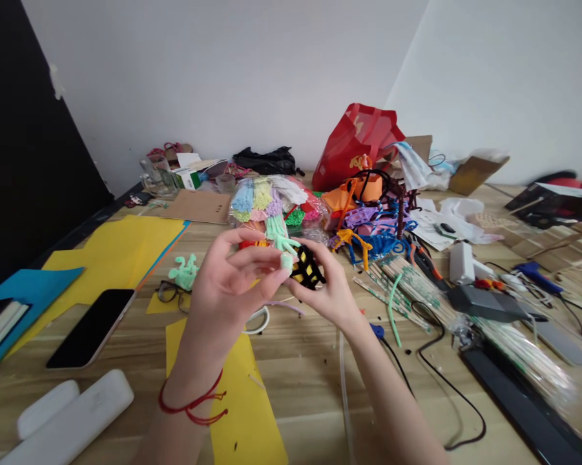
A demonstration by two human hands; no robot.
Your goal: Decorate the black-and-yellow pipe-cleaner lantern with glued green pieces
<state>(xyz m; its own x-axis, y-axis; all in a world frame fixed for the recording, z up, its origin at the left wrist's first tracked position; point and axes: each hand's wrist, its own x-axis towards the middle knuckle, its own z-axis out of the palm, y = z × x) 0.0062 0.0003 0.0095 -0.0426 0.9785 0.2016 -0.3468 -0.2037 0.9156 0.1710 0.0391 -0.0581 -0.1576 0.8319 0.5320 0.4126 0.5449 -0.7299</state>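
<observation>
Near the middle of the head view, my left hand [239, 274] pinches a small pale green piece [286, 261] between thumb and fingers. Close beside it, my right hand [327, 284] holds a black and yellow latticed piece [307, 267]. The two pieces almost meet; whether they touch is unclear. Green strands rise just behind the fingertips. A pale green curled shape [184, 271] lies on the table left of my hands. Under my wrists are a yellow sheet [247, 394] and white-handled scissors [258, 321], partly covered.
Bagged colourful pipe cleaners [259, 197] lie behind my hands, near a red bag [356, 139]. A black phone [92, 328] and white cases [77, 420] are at left. Pliers [425, 261], wrapped sticks [416, 287], cables and a blue glue gun [537, 278] lie at right.
</observation>
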